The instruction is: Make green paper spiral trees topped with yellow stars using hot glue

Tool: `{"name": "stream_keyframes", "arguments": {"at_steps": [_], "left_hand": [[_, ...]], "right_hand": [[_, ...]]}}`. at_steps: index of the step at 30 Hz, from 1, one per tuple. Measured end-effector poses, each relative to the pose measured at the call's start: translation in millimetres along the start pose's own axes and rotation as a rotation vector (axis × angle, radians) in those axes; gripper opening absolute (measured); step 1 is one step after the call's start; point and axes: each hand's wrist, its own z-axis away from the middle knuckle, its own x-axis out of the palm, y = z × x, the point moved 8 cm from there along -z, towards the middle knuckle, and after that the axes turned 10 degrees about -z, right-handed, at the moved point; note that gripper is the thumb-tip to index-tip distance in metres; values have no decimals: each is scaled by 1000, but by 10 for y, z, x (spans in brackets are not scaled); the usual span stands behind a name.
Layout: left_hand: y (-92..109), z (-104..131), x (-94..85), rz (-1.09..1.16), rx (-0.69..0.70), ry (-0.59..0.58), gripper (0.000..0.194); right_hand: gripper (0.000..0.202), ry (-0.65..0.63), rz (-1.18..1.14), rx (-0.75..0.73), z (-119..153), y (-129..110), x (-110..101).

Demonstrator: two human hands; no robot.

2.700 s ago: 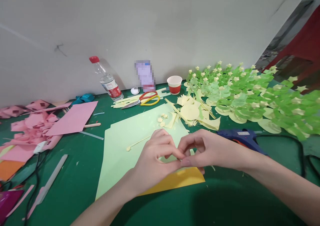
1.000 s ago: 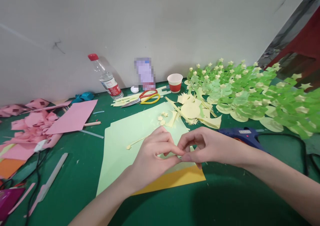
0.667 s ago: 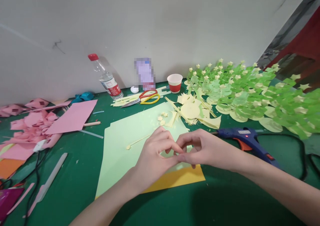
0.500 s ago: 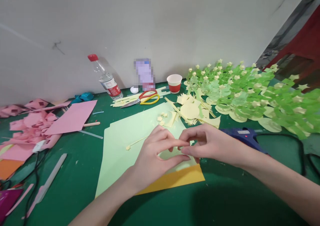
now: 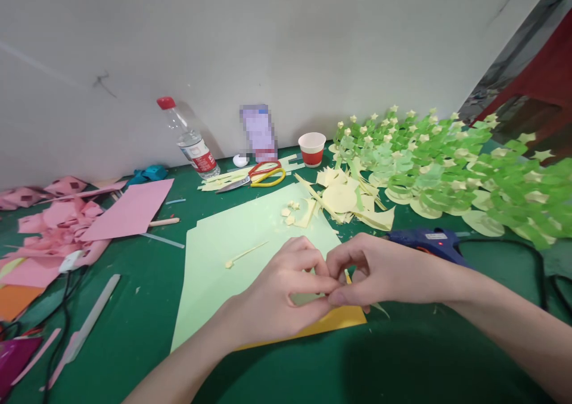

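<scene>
Over the pale green sheets (image 5: 214,237), my left hand (image 5: 290,288) and my right hand (image 5: 366,273) meet with fingertips pinched together. What they pinch is mostly hidden; a thin pale strip (image 5: 382,310) shows below my right hand. An orange-yellow sheet (image 5: 313,329) lies under both hands. On the green paper rest a yellow strip with a knotted end (image 5: 229,264) and several tiny folded paper pieces (image 5: 290,219). Yellow paper scraps (image 5: 340,196) are heaped just beyond.
Scissors (image 5: 268,176), a bottle (image 5: 199,154), a phone (image 5: 260,133) and a paper cup (image 5: 311,149) stand or lie near the wall. Green paper plants (image 5: 420,154) fill the right. A blue glue gun (image 5: 431,241) lies by my right wrist; pink paper (image 5: 134,210) is left.
Both hands have moved slightly down toward the near edge of the sheets, with fingertips closer together. A thin pale strip now shows below my right hand.
</scene>
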Motion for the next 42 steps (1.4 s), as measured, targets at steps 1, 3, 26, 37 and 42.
{"name": "stream_keyframes", "arguments": {"at_steps": [1,3,26,37,42], "left_hand": [[19,-3,14,-4,24,-32,13],[43,-3,33,-15,61,-84,16],[2,69,-279,-75,-8,331,7],[-92,33,-182,-13,-121,263,14],[-17,5,-59,-8,-39,69,6]], "right_hand": [[17,-6,19,-4,3,-9,3],[16,-13,46,-8,4,-20,1],[11,62,-213,-84,-1,-93,-64],[12,83,-102,-71,-27,-81,-31],[8,57,14,-21,-4,-68,-27]]}}
